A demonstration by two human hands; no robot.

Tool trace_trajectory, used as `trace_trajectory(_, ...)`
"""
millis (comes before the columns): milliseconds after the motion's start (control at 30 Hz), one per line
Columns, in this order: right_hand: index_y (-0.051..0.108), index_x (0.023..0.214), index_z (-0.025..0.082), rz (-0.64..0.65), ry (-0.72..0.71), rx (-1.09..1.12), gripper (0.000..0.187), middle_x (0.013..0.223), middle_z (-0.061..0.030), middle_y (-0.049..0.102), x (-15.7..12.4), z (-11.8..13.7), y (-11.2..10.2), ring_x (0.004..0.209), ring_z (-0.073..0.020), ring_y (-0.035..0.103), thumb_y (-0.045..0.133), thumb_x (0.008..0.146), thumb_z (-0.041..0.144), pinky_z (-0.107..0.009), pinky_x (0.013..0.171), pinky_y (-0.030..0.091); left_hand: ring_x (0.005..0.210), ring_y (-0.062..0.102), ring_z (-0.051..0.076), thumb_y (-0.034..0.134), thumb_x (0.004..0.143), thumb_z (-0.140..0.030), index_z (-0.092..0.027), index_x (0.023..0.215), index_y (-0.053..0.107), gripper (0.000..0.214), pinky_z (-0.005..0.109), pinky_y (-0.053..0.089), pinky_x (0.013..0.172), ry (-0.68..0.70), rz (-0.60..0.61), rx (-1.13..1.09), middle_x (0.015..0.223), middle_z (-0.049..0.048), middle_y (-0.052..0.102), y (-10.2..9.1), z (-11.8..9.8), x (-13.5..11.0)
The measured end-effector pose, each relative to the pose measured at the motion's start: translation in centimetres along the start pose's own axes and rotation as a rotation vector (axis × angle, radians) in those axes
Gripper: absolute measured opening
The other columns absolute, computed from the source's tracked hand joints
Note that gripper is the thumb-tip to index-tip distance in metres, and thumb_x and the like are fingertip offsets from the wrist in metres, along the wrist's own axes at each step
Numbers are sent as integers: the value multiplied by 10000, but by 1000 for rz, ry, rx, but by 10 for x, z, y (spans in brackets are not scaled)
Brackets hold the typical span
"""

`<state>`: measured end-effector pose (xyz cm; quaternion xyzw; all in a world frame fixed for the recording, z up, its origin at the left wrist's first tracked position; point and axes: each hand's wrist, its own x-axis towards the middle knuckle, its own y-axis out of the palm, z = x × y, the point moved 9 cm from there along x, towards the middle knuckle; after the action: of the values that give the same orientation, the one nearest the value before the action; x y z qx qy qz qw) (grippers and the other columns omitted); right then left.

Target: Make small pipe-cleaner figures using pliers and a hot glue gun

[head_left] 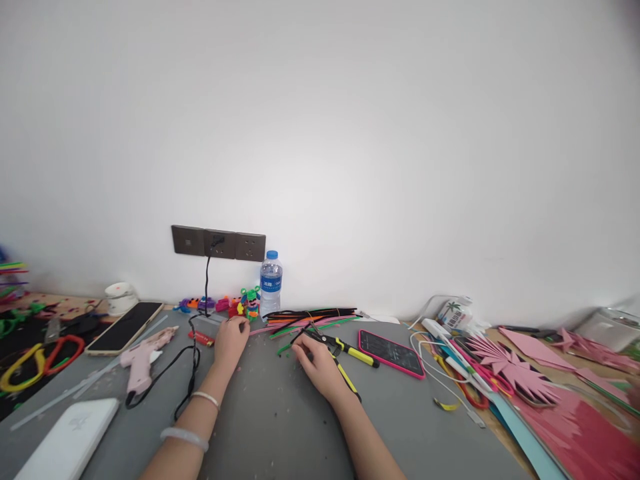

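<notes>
My left hand (pixel 233 338) rests on the grey mat with its fingers curled together, close to small colourful pipe-cleaner figures (pixel 252 303). Whatever it pinches, if anything, is hidden. My right hand (pixel 316 362) is closed too, thumb against fingers, beside a short dark strand and small green scraps (pixel 284 349). What sits in that pinch is too small to make out. Yellow-and-black handled pliers (pixel 345 347) lie partly behind and under my right hand. Beyond both hands is a bundle of pipe cleaners (pixel 310 315), mostly black, with pink, orange and green ones.
A water bottle (pixel 271 287) stands against the wall. On the left lie a pink glue gun (pixel 140 360) with its black cord, a phone (pixel 125 327), a red lighter (pixel 201 339) and scissors (pixel 63 353). At right are a pink-cased phone (pixel 391 353), a white cable and pink paper (pixel 580 427).
</notes>
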<state>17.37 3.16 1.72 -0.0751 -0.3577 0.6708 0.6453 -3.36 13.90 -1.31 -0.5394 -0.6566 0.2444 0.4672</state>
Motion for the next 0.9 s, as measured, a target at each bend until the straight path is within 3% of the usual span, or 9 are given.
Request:
trace_trajectory(300, 570, 785, 205, -10, -12, -2, 229, 673, 18, 559, 1, -3, 0, 635, -153, 519, 440, 950, 296, -238, 611, 371, 929, 617, 261, 511, 880, -297, -227, 922, 730, 234, 312, 459, 785, 35, 28, -30, 932, 45, 755, 3, -4, -2)
trace_trajectory(600, 541, 783, 200, -257, 32, 31, 322, 680, 1, 550, -1, -17, -28, 645, -161, 514, 376, 978, 395, -248, 629, 389, 915, 605, 264, 430, 921, -291, -246, 971, 722, 300, 335, 452, 793, 103, 30, -71, 1024, 37, 744, 1, -15, -5)
trace_trajectory(767, 539, 787, 204, -260, 44, 34, 330, 692, -5, 551, -1, -18, -29, 656, -170, 513, 376, 975, 422, -255, 640, 389, 864, 620, 263, 416, 916, -312, -217, 908, 674, 276, 350, 464, 795, 128, -22, -121, 878, 66, 701, -5, -21, -8)
trace_trajectory(900, 535, 776, 203, -245, 34, 35, 314, 689, -2, 551, 0, -15, -29, 650, -166, 514, 390, 971, 402, -248, 634, 384, 835, 636, 256, 418, 915, -323, -203, 951, 637, 252, 364, 482, 783, 126, -67, -185, 886, 80, 686, -10, -22, -11)
